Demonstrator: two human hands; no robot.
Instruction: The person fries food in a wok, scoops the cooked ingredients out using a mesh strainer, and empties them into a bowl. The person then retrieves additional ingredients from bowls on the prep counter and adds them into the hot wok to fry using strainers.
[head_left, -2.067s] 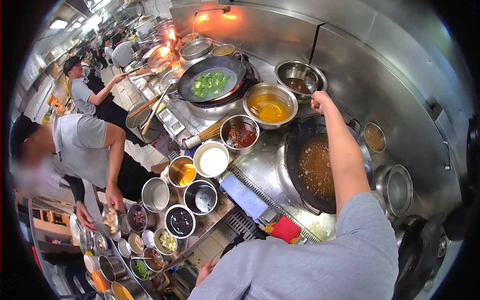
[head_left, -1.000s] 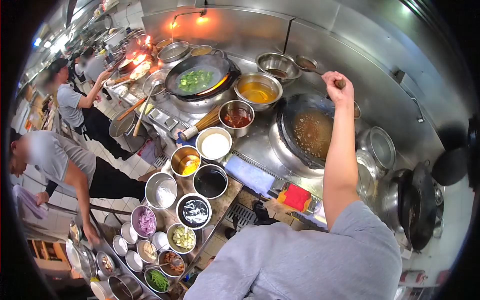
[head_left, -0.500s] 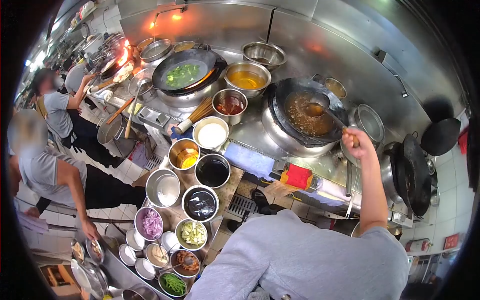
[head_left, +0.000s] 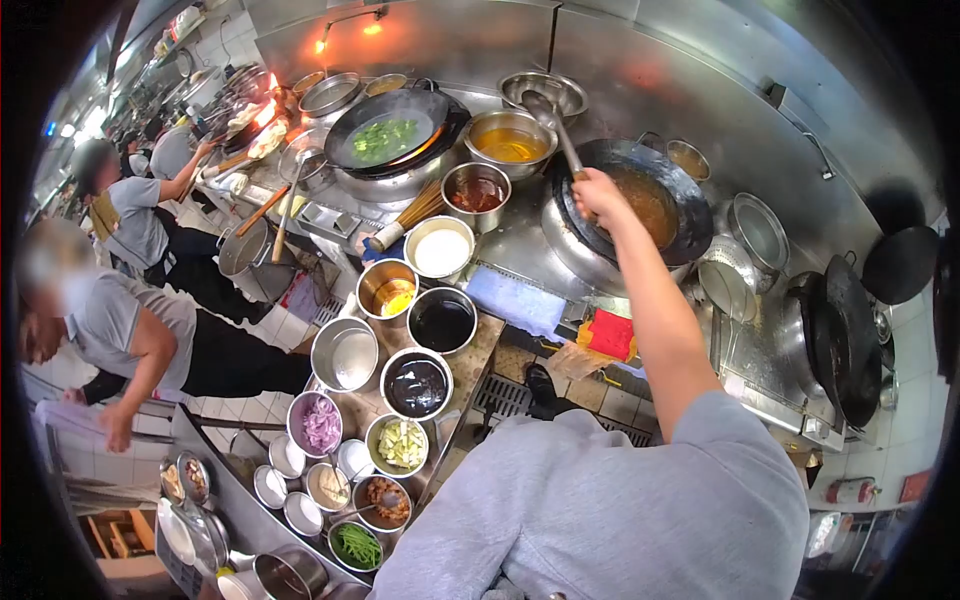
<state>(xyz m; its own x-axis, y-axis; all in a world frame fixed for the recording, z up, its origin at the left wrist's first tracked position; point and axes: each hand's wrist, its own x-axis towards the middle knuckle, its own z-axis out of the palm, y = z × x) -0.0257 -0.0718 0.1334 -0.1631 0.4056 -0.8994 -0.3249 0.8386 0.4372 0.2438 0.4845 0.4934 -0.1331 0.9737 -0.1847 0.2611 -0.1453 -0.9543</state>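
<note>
My right hand (head_left: 598, 197) is closed round the handle of a ladle (head_left: 560, 140). Its bowl is lifted out of the wok and hangs by the rim of an empty-looking metal bowl (head_left: 565, 95), above and right of the bowl of yellow liquid (head_left: 508, 145). I cannot tell whether the ladle carries anything. Below the hand, brown liquid (head_left: 652, 208) lies in the dark wok (head_left: 690, 230), partly hidden by my forearm. A pot of red sauce (head_left: 475, 195) stands to the left. My left hand is out of view.
Green vegetables (head_left: 382, 142) sit in a second wok (head_left: 345, 140) at the left. Pots of dark liquid (head_left: 440, 320), white contents (head_left: 440, 250) and chopped onion (head_left: 318, 422) line the side counter. Flames (head_left: 268, 110) rise further off. Two people stand left, one nearby person's hand (head_left: 118, 425) by the counter.
My right hand has moved left and up with the ladle, taking its bowl out of the brown liquid. The nearby person's hand has drawn back from the small bowls. The view has shifted slightly.
</note>
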